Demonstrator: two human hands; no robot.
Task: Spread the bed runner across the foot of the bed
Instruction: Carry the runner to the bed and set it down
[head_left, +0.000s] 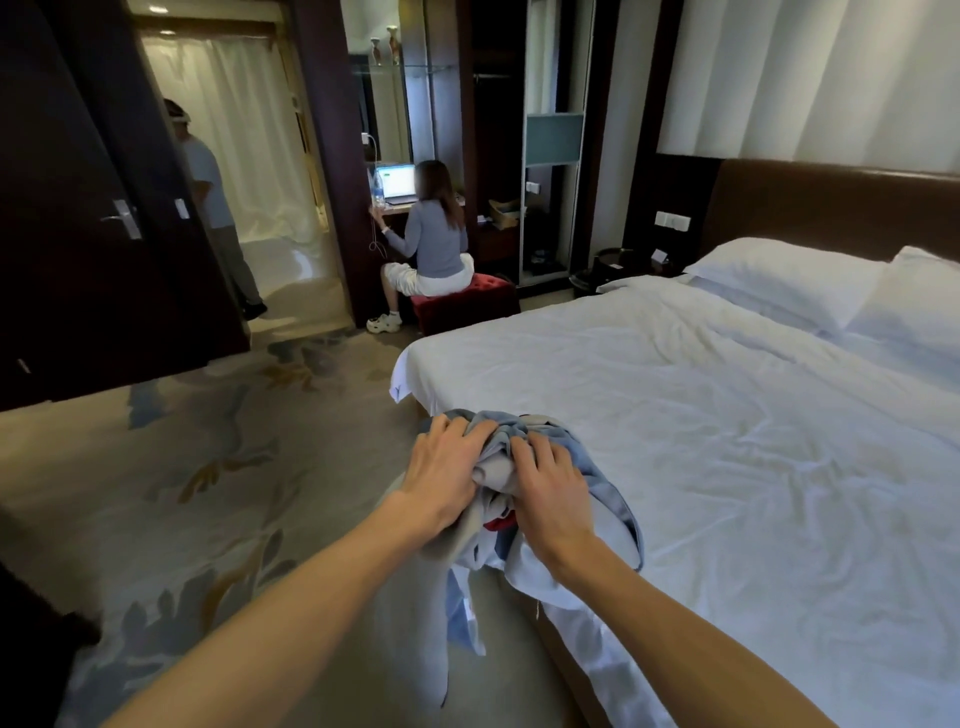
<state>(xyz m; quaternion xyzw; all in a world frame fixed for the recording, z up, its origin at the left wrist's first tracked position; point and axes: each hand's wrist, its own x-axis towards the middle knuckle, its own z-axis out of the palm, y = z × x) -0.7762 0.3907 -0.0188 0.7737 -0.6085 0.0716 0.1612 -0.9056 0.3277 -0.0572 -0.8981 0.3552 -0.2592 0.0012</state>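
Head view: both hands meet on the runner (602, 499), a pale blue and grey cloth bunched into a heap. The left hand (447, 467) has its fingers curled over the top of the bunch and grips it. The right hand (553, 491), just beside the left, digs its fingers into the folds and grips them too. The runner lies under both hands on the edge of the bed (727, 441), at the end away from the pillows (779, 275), and part of it hangs below the wrists towards the carpet (182, 467). Right of the right hand the white duvet spreads out, wrinkled. Far beyond the left hand a person (431, 239) sits on a red stool (467, 304) at a laptop (397, 182), and another person (213, 192) stands in a doorway.
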